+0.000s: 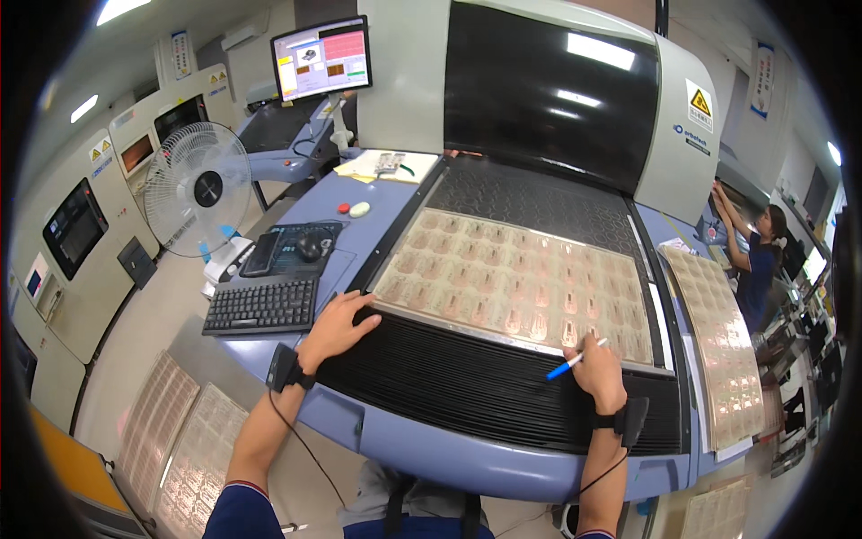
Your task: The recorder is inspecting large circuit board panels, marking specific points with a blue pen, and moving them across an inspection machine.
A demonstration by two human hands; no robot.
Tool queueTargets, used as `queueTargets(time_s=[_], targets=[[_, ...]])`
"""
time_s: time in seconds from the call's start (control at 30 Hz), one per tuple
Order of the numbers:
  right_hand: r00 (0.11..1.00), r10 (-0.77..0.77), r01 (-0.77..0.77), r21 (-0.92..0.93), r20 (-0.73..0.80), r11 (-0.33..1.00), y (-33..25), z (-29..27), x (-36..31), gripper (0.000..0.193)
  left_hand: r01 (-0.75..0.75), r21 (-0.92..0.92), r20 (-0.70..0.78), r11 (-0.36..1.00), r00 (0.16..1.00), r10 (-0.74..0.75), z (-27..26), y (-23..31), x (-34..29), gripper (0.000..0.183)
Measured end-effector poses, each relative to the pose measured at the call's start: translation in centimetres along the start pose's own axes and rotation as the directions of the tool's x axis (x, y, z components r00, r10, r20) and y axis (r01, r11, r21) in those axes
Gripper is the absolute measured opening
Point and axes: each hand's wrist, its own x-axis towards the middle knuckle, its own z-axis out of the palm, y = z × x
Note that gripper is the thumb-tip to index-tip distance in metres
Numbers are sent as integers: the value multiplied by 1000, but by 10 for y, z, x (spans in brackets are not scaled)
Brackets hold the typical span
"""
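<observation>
Two hands on the machine bed, left (337, 325) flat, empty, right (596, 367) holding a blue pen (575, 359) over the panel sheet (521, 278)

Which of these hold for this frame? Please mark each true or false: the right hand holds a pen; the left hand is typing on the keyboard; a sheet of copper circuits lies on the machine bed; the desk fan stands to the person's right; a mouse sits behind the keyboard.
1. The right hand holds a pen. True.
2. The left hand types on the keyboard. False: it rests on the near left corner of the bed, beside the keyboard.
3. A copper circuit sheet lies on the bed. True.
4. The fan stands to the right. False: it is on the left.
5. A mouse sits behind the keyboard. True.
</observation>
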Motion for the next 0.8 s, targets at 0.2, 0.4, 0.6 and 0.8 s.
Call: queueTargets(time_s=[0.2, 0.4, 0.6, 0.8], targets=[[992, -2, -1, -25, -130, 1000, -18, -21, -15, 46, 340, 134, -453, 931, 856, -248, -56, -40, -76, 42], [976, -133, 131, -22, -175, 991, -31, -13, -15, 57, 599, 336, -409, 727, 788, -460, -91, -101, -125, 36], [928, -266, 312, 154, -261, 938, -46, -11, -10, 50, 359, -779, 299, 514, 933, -199, -91, 26, -84, 34], [850, -479, 526, 288, -221, 801, -120, -4, -21, 43, 426, -905, 201, -11, 448, 871, -89, 183, -67, 37]])
